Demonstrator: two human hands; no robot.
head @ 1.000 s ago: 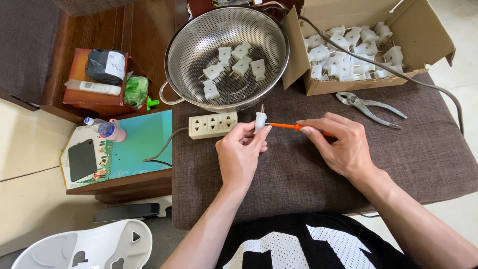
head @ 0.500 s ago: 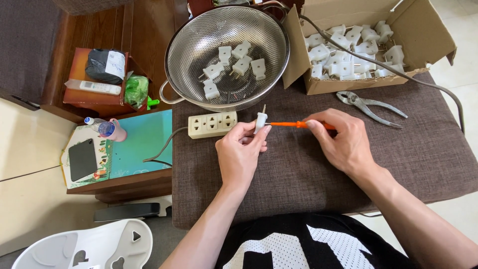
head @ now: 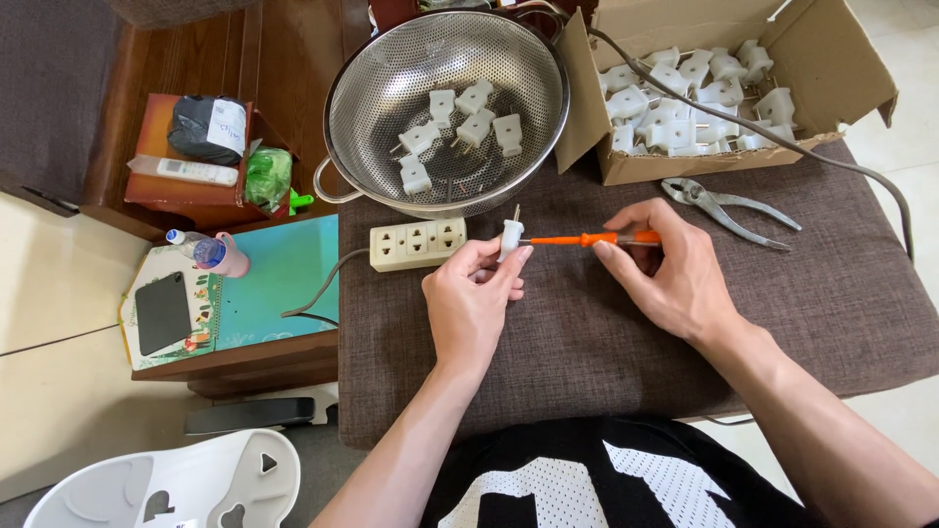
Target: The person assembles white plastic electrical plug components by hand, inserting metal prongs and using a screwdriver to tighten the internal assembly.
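My left hand [head: 471, 298] pinches a small white plug [head: 512, 236] upright, its metal prongs pointing up. My right hand [head: 675, 274] grips an orange-handled screwdriver [head: 587, 239] held level, with the tip set against the plug's side. Both hands hover over a brown fabric seat [head: 606, 342]. Just left of the plug lies a cream power strip [head: 417, 243] with its cord trailing off to the left.
A metal colander [head: 362, 78] with several white plugs sits at the back. A cardboard box [head: 685, 166] of more plugs stands at the back right, pliers [head: 729, 207] in front of it. A low side table [head: 264, 274] holds a remote, phone and bottle on the left.
Both hands stay in place with the plug and screwdriver; only a slight shift of the right hand along the handle.
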